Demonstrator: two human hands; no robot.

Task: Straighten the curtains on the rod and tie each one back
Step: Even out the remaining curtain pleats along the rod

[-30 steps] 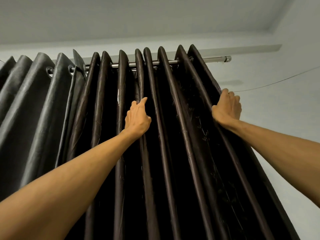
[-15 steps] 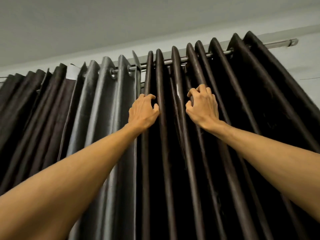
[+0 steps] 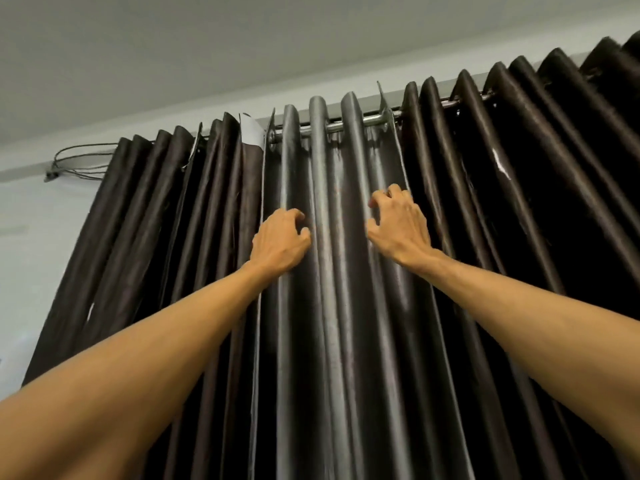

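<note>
Curtains [image 3: 332, 271] dark and pleated on metal rod [image 3: 372, 120], left hand [image 3: 280, 242] gripping one fold, right hand [image 3: 398, 225] clutching another, white tag [image 3: 251, 133] unreadable

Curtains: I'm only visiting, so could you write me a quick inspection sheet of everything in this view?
Surface: nothing seen.
Job's things: grey panel hangs pleated on the rod between dark curtains; none tied back, no tie-backs seen.
Clutter: white label at one curtain's top.
Hands: left hand grips a fold of the grey panel; right hand has curled fingers at its right edge, grip unclear.
Cables: looped cord on the wall, left of the curtains.
Surroundings: pale wall, ceiling.
</note>
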